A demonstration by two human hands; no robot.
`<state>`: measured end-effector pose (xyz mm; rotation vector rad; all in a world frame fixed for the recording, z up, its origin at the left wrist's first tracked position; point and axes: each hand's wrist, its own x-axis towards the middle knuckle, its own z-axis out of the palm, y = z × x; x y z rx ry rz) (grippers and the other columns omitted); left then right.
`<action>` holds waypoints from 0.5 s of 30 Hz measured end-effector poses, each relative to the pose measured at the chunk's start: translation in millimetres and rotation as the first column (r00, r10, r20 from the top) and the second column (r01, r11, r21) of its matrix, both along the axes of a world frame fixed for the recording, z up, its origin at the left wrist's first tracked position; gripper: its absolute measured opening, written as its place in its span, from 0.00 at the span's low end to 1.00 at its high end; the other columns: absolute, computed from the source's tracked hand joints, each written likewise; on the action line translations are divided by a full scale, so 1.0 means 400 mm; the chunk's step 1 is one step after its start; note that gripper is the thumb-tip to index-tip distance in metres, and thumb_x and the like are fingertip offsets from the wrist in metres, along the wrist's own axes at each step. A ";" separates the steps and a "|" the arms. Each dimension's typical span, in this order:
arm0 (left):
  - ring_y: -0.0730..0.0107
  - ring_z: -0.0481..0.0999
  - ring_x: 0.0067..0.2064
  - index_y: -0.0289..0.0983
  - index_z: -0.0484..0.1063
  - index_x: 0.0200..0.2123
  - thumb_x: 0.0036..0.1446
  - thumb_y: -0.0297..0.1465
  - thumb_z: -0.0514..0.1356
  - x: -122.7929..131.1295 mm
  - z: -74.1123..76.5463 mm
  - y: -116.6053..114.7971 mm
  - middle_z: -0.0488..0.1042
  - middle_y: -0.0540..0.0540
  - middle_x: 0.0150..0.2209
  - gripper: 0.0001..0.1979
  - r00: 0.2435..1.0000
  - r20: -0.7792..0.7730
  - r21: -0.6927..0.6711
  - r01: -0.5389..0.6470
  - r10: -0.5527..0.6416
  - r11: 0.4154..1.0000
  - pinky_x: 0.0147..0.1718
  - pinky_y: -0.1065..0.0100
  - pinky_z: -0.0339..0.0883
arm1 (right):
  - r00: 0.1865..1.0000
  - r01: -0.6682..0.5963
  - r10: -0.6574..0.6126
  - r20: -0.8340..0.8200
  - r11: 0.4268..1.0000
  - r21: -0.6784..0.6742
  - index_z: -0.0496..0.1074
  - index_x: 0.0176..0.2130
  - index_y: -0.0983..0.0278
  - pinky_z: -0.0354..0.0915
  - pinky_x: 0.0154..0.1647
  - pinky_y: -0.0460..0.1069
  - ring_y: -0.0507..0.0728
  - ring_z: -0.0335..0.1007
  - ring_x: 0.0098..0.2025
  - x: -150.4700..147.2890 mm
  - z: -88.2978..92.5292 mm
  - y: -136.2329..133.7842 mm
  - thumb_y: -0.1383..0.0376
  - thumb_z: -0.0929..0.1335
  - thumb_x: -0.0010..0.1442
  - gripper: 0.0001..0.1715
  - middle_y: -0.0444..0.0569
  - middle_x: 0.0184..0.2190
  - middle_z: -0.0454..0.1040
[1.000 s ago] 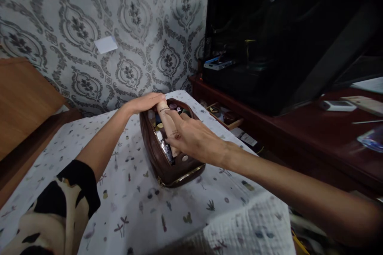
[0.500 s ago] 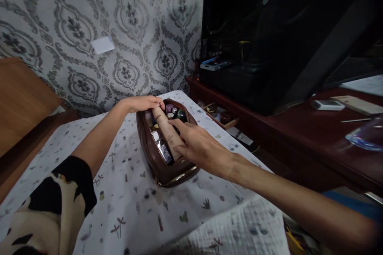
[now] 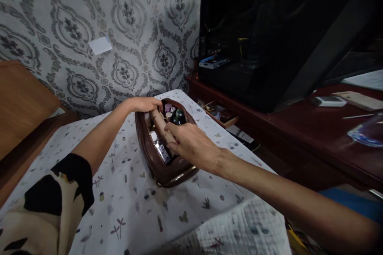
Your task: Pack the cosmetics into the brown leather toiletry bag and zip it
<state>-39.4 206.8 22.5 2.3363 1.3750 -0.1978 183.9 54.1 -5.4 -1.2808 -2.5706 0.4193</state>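
A brown cosmetic bag (image 3: pixel 146 147) lies unzipped on the patterned cloth. My right hand (image 3: pixel 194 145) reaches into it from the right, its fingers closed around a beige tube (image 3: pixel 159 121) that lies lengthwise among the contents. At the bag's far left edge, my left hand (image 3: pixel 147 104) has its fingers curled over the rim, close to the tube's far end. A clear bottle with a white cap (image 3: pixel 162 152) sits left of the tube. On the other side are a dark green bottle (image 3: pixel 179 116) and a purple cap (image 3: pixel 168 107). My right hand hides the tube's near end.
White cloth with plant prints (image 3: pixel 119 191) covers the surface under the bag. To the right stands a dark red desk (image 3: pixel 299 135) bearing a large black computer case (image 3: pixel 239 79). A small open drawer (image 3: pixel 223 117) juts out beyond the cloth. A wooden board (image 3: pixel 24 99) is at left.
The beige tube has gone lower into the bag, and my right hand has moved down and slightly left with it. My left hand's fingers have curled further over the bag's rim.
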 end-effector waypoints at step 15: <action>0.66 0.73 0.38 0.38 0.77 0.40 0.50 0.29 0.59 -0.003 -0.002 0.022 0.81 0.49 0.38 0.13 0.994 -0.104 0.044 0.034 -0.029 0.998 0.40 0.72 0.65 | 0.985 -0.114 0.105 -0.134 0.992 -0.058 0.71 0.38 0.64 0.51 0.30 0.47 0.53 0.63 0.28 0.019 -0.002 0.009 0.77 0.65 0.59 0.11 0.46 0.28 0.73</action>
